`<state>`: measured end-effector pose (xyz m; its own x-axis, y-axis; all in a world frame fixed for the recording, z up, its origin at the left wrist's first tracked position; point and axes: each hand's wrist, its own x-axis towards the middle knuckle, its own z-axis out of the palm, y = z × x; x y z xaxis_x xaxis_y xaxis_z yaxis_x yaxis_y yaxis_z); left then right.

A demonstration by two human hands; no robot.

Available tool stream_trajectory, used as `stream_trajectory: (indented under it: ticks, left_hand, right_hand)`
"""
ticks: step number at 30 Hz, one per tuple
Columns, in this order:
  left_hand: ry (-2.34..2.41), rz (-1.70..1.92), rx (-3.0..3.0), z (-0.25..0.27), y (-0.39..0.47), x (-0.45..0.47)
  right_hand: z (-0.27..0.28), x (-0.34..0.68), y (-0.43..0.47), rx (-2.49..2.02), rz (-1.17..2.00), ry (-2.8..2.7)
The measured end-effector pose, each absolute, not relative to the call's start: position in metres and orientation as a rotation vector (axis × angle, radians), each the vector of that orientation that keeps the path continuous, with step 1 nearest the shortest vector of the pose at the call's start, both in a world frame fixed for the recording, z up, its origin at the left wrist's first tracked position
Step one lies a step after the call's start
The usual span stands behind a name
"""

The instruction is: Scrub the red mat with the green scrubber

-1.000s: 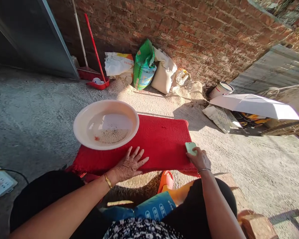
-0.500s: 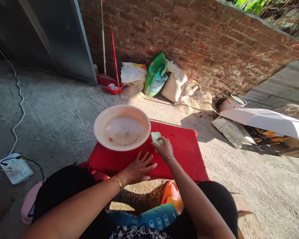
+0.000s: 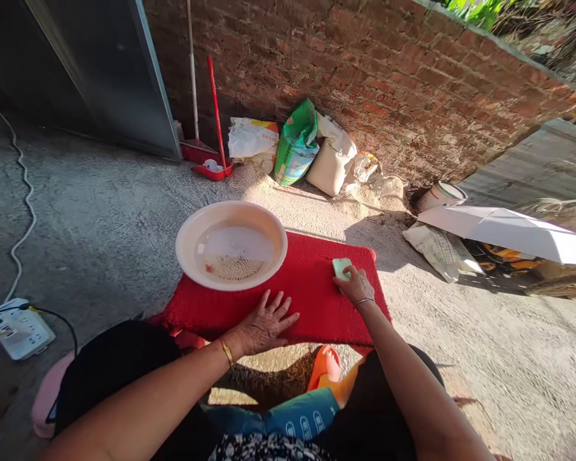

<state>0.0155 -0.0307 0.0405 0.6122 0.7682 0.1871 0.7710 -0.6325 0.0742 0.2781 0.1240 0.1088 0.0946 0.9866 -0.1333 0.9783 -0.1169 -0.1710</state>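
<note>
Fingers of left hand: spread, palm down near the close edge of the red cloth, likely steadying it
Fingers of right hand: pinching the near end of a pale green block, leaving its far end free
Pale green block: toward the red cloth's right side, apparently touching it
Basin: at the red cloth's far left, water inside, perhaps kept within reach
Surface: thick red pile, hiding whatever carries it
Room: rough concrete floor, brick wall, green sack at its foot

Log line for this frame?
left hand: spread on red cloth | right hand: holding pale green object | basin: holds water
</note>
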Motion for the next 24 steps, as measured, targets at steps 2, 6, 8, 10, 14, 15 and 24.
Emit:
stream_trajectory:
  ticks: [2,6,8,10,14,15,24]
  left_hand:
    - [-1.346,-0.29,-2.806,0.044,-0.031,0.016]
    - [-1.352,-0.262,-2.809,0.046,-0.032,0.017]
    - [-1.357,-0.273,-2.807,0.044,-0.032,0.017]
    - [-1.356,-0.293,-2.806,0.042,-0.032,0.016]
    - [-1.338,-0.332,-2.808,0.04,-0.032,0.014]
    - [-1.336,-0.337,-2.808,0.039,-0.032,0.014]
    - [-1.296,-0.345,-2.79,0.039,-0.032,0.014]
  right_hand:
    - [0.112,0.316,0.13,-2.448,0.321,-1.932]
    - [0.12,0.345,0.135,-2.616,0.249,-1.725]
    - [0.123,0.331,0.134,-2.535,0.248,-1.738]
    - [0.122,0.299,0.133,-2.364,0.295,-1.846]
    - [0.113,0.214,0.129,-1.994,0.412,-2.104]
    - [0.11,0.194,0.128,-1.926,0.438,-2.155]
    - [0.105,0.184,0.154,-1.973,0.399,-2.238]
